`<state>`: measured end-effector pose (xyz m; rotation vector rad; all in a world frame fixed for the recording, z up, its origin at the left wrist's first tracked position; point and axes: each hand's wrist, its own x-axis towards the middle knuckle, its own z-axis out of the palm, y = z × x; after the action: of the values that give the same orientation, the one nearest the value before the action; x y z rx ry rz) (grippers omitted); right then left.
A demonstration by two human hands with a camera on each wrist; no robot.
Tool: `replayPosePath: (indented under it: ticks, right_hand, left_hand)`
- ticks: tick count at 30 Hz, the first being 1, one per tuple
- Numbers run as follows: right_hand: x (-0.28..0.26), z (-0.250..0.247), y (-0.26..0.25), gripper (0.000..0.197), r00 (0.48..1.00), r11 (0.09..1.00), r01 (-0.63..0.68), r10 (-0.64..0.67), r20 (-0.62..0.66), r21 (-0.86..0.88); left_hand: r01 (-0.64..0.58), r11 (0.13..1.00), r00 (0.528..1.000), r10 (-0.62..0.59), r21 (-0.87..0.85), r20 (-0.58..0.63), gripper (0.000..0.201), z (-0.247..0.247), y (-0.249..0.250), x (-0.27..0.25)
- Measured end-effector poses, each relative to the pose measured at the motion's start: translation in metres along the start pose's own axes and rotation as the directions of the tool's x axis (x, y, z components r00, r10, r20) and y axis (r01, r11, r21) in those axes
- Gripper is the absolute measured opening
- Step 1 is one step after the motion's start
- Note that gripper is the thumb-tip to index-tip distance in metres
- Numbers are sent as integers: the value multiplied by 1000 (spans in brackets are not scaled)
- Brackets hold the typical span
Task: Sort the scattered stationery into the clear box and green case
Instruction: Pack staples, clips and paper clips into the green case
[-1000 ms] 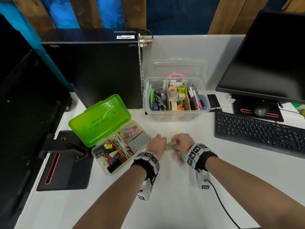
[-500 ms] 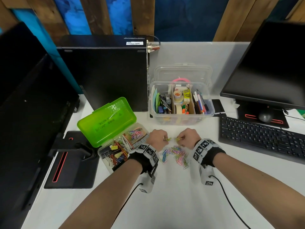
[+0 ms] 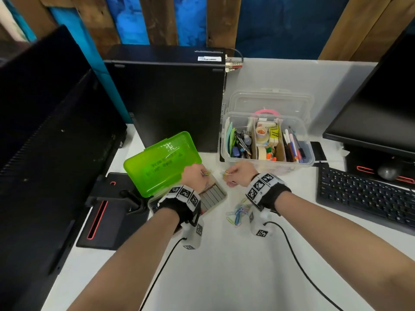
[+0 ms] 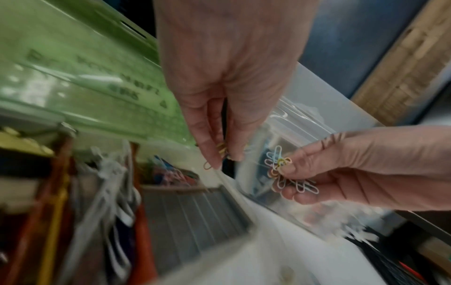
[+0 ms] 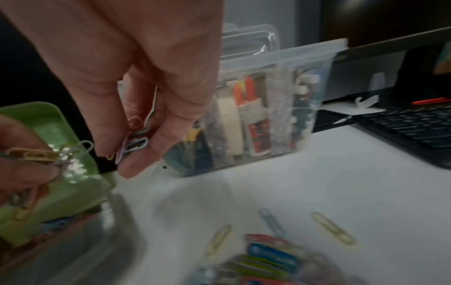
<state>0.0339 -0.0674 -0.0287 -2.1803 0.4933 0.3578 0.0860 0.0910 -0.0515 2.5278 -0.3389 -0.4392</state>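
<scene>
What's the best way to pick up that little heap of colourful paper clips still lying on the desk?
Judging by the pictures, come straight down from above and pinch the heap of paper clips at its tangled middle. They lie flat and thin on the desk, so a sideways approach offers nothing to catch. The right hand is nearest, though it already holds clips.

1. Both forearms were bare, with no sleeves in view
2. The left hand (image 3: 195, 176) wore a black wrist strap (image 3: 179, 207) banded with white panels of black square-code markers
3. A white camera housing (image 3: 193, 234) hung under that wrist at 6 o'clock, coded too, with a black cable (image 3: 161, 270) trailing toward 7 o'clock
4. The right hand (image 3: 241, 172) wore a matching band (image 3: 265, 189), white housing (image 3: 260, 223) and cable (image 3: 298, 263) running toward 5 o'clock
</scene>
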Motion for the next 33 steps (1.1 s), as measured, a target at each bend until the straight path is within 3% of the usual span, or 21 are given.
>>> replayPosePath:
  ticks: [8, 12, 17, 21, 25, 27, 29, 33]
  right_hand:
    - [32, 47, -34, 9, 1000, 994, 1, 0, 12, -105]
    - [41, 54, -41, 8, 1000, 990, 0, 1, 4, -141]
    - [39, 57, -46, 21, 999, 963, 21, -9, 46, -269]
    - [30, 49, -38, 26, 992, 961, 118, -105, 67, -251]
    - [11, 31, -14, 23, 979, 979, 200, -199, 47, -24]
    - [-2, 22, 5, 23, 988, 987, 145, -148, 44, 63]
    - [-16, 14, 28, 23, 998, 992, 57, -59, 7, 113]
    - [-39, -7, 83, 22, 983, 989, -61, 83, -166, 133]
  left_hand:
    - [214, 975, 972, -207, -58, 110, 21, -8, -24, 11]
    - [218, 976, 970, -215, -14, 111, 18, -3, -22, 16]
    - [195, 979, 968, -202, 61, 148, 17, -5, -18, 19]
    - [114, 980, 980, -138, 162, 144, 29, -6, -14, 15]
    - [27, 959, 998, -44, 283, 54, 32, -6, -5, 3]
    - [-78, 944, 994, 99, 320, -49, 20, -5, 7, -7]
    - [-222, 928, 965, 252, 299, -67, 12, 5, 24, -19]
    - [-407, 876, 913, 392, 259, 112, 12, 45, 53, -37]
